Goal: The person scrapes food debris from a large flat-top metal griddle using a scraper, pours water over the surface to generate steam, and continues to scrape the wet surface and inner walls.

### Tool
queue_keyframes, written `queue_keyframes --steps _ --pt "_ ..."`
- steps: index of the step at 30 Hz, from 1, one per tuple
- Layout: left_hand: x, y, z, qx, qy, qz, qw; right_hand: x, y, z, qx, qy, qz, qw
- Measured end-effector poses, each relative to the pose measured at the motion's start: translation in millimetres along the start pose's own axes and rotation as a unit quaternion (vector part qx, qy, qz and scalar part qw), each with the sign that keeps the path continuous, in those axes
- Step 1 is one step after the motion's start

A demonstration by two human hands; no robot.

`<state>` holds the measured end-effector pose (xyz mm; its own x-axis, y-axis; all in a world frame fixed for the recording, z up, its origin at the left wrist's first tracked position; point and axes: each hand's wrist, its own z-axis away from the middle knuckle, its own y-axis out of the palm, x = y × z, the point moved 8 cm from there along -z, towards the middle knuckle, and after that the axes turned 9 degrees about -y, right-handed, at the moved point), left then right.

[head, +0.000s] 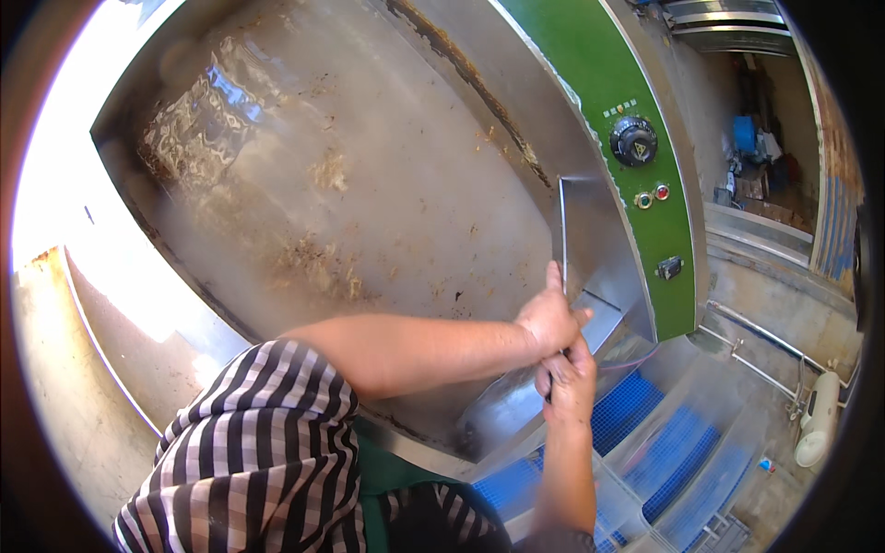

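Note:
My right hand is closed around the dark handle of a long, thin metal tool; its exact kind cannot be told. Just above it, my left hand grips the same tool near the handle, index finger laid along the metal. The tool's far end reaches the inner wall at the right side of a large stainless-steel vat. Cloudy greyish liquid fills the vat, with yellowish-brown scraps floating in it. A crusty brown line runs along the far inner wall. My left forearm crosses above the liquid.
A green control panel with a black dial and indicator lights runs along the vat's right side. Clear plastic bins with blue mesh stand at lower right. Beyond are white pipes and a white cylinder.

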<state>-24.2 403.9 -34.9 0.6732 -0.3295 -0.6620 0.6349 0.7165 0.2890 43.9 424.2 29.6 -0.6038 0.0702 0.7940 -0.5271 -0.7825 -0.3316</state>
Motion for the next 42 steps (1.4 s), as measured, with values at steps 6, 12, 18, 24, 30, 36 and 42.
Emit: queue_keyframes --steps 6,12,18,24,30,36,42 --pt "-2 -37 -21 -0.026 -0.06 0.001 0.998 -15 20 -29 0.025 -0.013 -0.051 0.998" --pt "-10 -7 -2 -0.013 -0.028 0.013 0.999 18 3 -4 0.048 -0.004 0.01 0.999" --pt "7 -65 -50 -0.073 -0.054 0.082 0.992 -9 51 -54 0.07 0.0 -0.054 0.996" --pt "-14 -22 3 0.026 -0.017 -0.004 1.0 19 24 -6 0.022 -0.005 -0.008 1.0" --pt "4 -39 -15 0.001 -0.044 -0.014 0.999 -15 34 -20 0.02 -0.001 -0.031 0.999" --pt "-16 -22 -10 -0.01 -0.026 0.002 1.0 25 18 -9 0.019 -0.02 0.011 1.0" --pt "1 -72 -37 -0.046 -0.064 0.027 0.997 -7 57 -46 0.055 -0.009 -0.025 0.998"
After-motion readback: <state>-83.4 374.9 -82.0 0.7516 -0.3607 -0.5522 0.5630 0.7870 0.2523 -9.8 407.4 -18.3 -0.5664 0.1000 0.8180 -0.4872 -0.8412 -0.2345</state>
